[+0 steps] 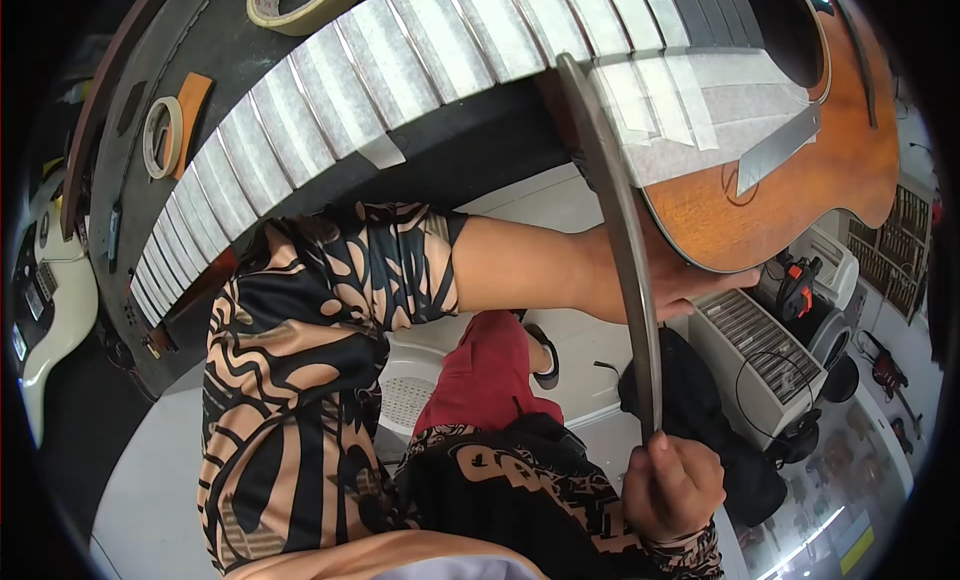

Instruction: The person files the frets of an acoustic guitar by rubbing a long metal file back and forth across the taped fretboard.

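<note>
My right hand (675, 485) is closed round the lower end of a long, dark metal bar (630, 250). The bar's far end rests by the edge of the guitar neck, where it meets the body. Reaching across from the left, my left hand (690, 280) is at the lower edge of the orange-brown guitar body (730, 220), fingers stretched out and partly hidden. White masking tape (400, 60) covers the fretboard between the frets. More tape (670, 110) lies on the guitar top, with a thin metal plate (780, 150) on it.
Two tape rolls (300, 5) and an orange piece (193, 105) lie on the dark bench (120, 170). A pale guitar body (65, 300) is at far left. On the right stand a white slatted box (755, 345), a red and black tool (797, 288) and a glass case (850, 480).
</note>
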`<state>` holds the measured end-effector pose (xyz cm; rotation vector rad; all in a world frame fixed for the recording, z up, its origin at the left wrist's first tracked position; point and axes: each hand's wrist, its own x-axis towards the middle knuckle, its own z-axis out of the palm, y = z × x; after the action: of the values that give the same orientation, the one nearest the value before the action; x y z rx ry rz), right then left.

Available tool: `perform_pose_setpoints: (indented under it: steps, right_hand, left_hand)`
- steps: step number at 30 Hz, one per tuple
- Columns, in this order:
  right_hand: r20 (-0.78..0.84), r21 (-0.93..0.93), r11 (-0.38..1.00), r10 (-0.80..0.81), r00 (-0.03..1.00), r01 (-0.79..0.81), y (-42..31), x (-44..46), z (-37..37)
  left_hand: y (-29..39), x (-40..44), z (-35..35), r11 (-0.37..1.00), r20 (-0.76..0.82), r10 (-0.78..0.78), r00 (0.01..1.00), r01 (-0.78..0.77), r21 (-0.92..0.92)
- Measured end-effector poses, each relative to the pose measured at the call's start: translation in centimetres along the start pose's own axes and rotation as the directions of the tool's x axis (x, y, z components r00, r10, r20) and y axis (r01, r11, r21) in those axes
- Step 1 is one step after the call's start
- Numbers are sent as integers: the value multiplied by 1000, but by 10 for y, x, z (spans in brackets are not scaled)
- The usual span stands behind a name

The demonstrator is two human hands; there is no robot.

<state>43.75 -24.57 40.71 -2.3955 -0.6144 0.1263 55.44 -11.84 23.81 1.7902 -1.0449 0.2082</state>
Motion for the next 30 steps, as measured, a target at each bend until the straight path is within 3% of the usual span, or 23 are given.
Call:
perform_pose_setpoints:
  steps: [4,6,16,19,22,26,30]
  right_hand:
    - [21,-36,999,-12,1000,13,2,0,-6]
    - [122,-22,997,78,990,-76,-16,10,-3]
    - [69,-53,998,19,997,-15,-5,1,4]
    - [64,-64,997,46,997,-42,-6,30,9]
    - [139,-116,990,101,985,-86,-19,103,14]
    - [116,-124,991,73,991,-58,-29,152,21]
    - [65,-164,986,-26,998,36,-9,99,18]
  left_hand:
    - [4,8,-2,998,41,-54,998,55,-37]
    - [1,-3,-16,996,46,-64,997,66,-53]
    - [5,-2,-7,990,148,-125,981,134,-51]
    - [5,-1,-4,992,82,-112,990,117,-52]
    - [2,-1,5,977,122,-137,983,154,-146]
    - [2,-2,-2,973,168,-142,975,169,-156]
    - [1,3,-1,940,272,-170,947,239,-242]
